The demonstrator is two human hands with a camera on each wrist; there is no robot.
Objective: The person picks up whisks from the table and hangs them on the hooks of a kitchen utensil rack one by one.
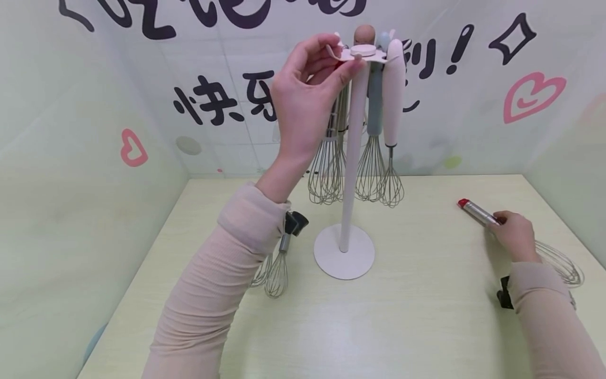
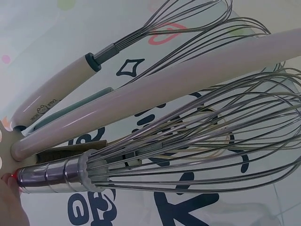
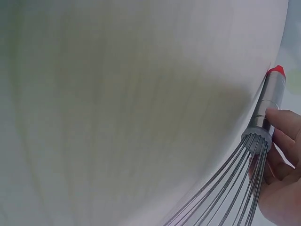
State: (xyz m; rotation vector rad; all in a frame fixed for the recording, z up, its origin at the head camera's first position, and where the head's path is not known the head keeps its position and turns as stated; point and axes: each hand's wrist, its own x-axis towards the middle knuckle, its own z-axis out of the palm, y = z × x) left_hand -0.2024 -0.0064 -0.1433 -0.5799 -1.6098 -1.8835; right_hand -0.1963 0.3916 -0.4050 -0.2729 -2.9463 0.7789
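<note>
A white whisk stand (image 1: 354, 147) rises from a round base, with several whisks hung around its top. My left hand (image 1: 307, 89) grips the rim of the stand's top, thumb at the disc's edge and fingers curled by a hook. Beside those fingers hangs a steel-handled whisk (image 2: 51, 176) with a red end. A white-handled whisk (image 1: 394, 95) and a blue-grey-handled whisk (image 1: 375, 100) hang on the right side. At the right of the table, my right hand (image 1: 516, 234) holds another steel whisk (image 3: 265, 106) with a red end by its handle, wires toward me.
Two small whisks (image 1: 277, 273) lie on the table left of the stand's base, partly hidden by my left sleeve. A pale wooden table (image 1: 379, 326) extends to a printed back wall (image 1: 454, 105), with side walls left and right.
</note>
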